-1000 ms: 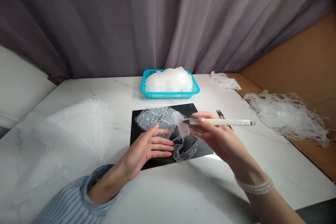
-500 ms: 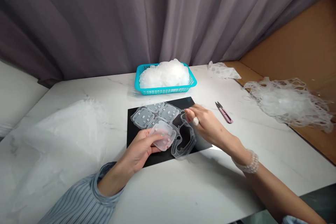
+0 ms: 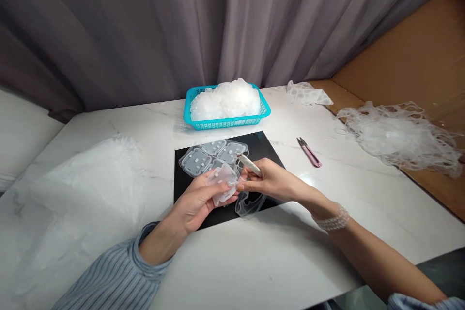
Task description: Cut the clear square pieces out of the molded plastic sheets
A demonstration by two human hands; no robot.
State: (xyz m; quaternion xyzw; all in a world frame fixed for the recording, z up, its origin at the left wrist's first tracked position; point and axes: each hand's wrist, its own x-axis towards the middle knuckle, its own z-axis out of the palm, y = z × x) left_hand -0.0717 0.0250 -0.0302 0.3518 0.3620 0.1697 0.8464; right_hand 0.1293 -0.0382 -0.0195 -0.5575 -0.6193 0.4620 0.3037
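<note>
Translucent silicone piece [image 3: 222, 183] held just above the black mat [image 3: 256, 143], gripped between thumb and curled fingers of the left hand [image 3: 192, 198]. Right hand [image 3: 271, 180] closed narrowly around a white pen-like tool [image 3: 250, 164], fingertips [image 3: 240, 187] just touching the piece's edge. Similar pieces [image 3: 196, 161] flat on the mat, just behind. Teal basket [image 3: 225, 125] heaped with clear scraps [image 3: 225, 101] beyond; pink-handled snips [image 3: 309, 152] well to the right.

marble table [image 3: 290, 237]: black sheet [image 3: 269, 145] at centre | clear moulded pieces [image 3: 196, 162] on it | basket [image 3: 227, 125] of clear scraps [image 3: 225, 101] behind it | snips [image 3: 308, 152] to its right | clear netting [image 3: 395, 138] further right | plastic film [image 3: 87, 189] to its left
</note>
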